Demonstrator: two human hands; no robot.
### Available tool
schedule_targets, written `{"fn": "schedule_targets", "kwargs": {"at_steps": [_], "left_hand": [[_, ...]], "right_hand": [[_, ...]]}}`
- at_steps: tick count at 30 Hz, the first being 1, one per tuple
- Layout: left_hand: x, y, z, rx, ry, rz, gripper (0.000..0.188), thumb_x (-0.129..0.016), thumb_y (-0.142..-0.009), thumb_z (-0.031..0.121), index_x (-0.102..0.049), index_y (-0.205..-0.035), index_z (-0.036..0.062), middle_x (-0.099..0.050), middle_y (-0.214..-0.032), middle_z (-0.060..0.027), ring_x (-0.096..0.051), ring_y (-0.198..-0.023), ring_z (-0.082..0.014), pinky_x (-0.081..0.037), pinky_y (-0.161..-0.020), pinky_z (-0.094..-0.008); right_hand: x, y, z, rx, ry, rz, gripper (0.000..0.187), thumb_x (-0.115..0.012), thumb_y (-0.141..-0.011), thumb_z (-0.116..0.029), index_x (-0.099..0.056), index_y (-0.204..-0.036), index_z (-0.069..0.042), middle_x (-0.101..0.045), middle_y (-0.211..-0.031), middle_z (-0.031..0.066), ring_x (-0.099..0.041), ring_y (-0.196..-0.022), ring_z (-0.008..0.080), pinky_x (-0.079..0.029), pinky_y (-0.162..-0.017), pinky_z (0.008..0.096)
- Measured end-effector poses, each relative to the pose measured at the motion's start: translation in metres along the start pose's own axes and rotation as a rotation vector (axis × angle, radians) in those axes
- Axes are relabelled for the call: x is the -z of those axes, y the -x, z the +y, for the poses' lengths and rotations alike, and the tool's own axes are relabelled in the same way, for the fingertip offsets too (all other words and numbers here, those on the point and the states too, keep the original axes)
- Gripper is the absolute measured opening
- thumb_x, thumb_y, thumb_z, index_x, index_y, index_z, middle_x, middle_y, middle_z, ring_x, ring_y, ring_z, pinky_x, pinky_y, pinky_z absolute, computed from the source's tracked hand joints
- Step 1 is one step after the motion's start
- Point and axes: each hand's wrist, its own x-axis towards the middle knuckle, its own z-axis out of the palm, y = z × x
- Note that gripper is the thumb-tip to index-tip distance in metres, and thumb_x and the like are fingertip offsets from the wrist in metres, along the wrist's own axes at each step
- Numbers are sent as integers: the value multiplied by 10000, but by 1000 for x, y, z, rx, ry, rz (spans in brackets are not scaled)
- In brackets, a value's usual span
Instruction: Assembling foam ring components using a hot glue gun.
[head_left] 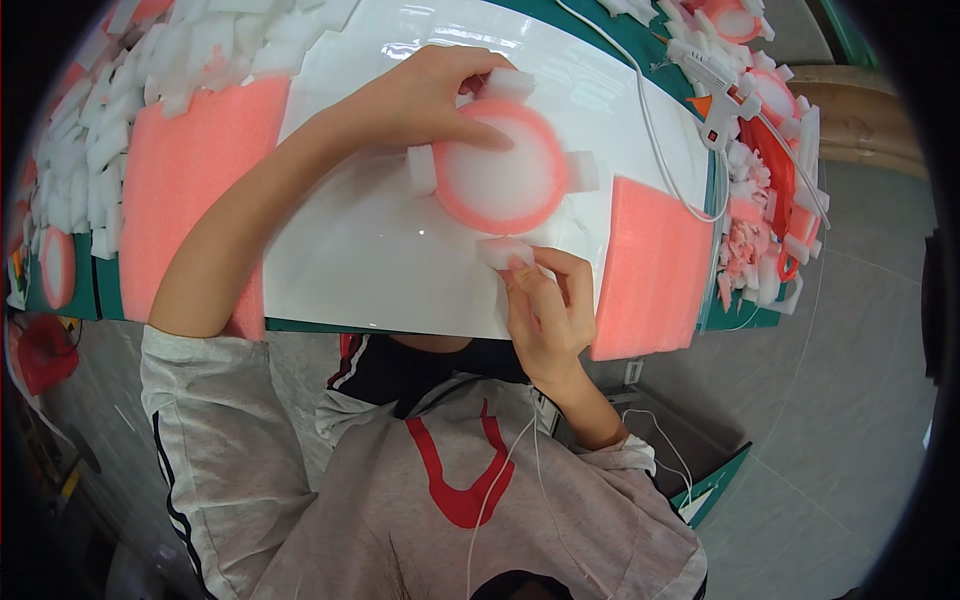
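A round foam piece with a pink rim and a white middle lies on the glossy white board. White foam blocks stick out from its left side, its right side and its far side. My left hand grips its far left part, the thumb across the white middle and the fingers by the far block. Close to the near rim, my right hand pinches a loose small white foam block between thumb and fingers. A narrow gap separates that block from the rim.
Pink foam sheets flank the white board. White foam blocks are heaped at the far left. On the right sit a glue gun with its cord, finished-looking round pieces and pink scraps.
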Motion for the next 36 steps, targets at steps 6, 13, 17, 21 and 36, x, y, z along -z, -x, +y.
{"fn": "schedule_targets", "kwargs": {"at_steps": [6, 13, 17, 21, 36], "left_hand": [[2, 0, 0, 15, -15, -15, 558, -715, -599, 294, -530, -1054, 29, -545, -869, -86, -478, -766, -186, -415, -725, -287], [1, -1, -2, -7, -2, -5, 553, -724, -591, 283, -539, -1043, 24, -559, -859, -93, -492, -759, -188, -423, -711, -287], [3, -2, 1, -2, -28, -17, 546, -725, -594, 272, -541, -1043, 23, -563, -869, -92, -497, -763, -186, -425, -710, -287], [1, -2, 0, 4, -70, -18, 544, -730, -589, 261, -543, -1040, 21, -560, -856, -82, -493, -738, -180, -425, -694, -280], [-3, -2, -5, -87, -99, 73, 540, -746, -574, 249, -552, -1018, 9, -564, -795, -69, -493, -676, -161, -434, -627, -257]], "right_hand": [[-2, -2, 2, 16, 43, -5, 204, -623, -641, 89, -587, -836, 42, -507, -866, 173, -560, -663, 229, -463, -522, 269], [-5, -1, 7, 16, 26, -1, 255, -615, -600, 92, -587, -846, 33, -503, -854, 176, -541, -692, 266, -452, -529, 299], [-6, -2, 11, 43, 7, -8, 240, -614, -595, 93, -576, -826, 35, -491, -844, 165, -521, -685, 253, -436, -517, 292], [-6, -6, 12, 78, -11, 1, 222, -614, -597, 92, -563, -806, 37, -486, -840, 159, -511, -685, 249, -430, -510, 296], [-7, -8, 15, 93, -40, -32, 216, -615, -599, 48, -554, -806, 27, -487, -818, 144, -505, -675, 251, -416, -481, 291]]}}
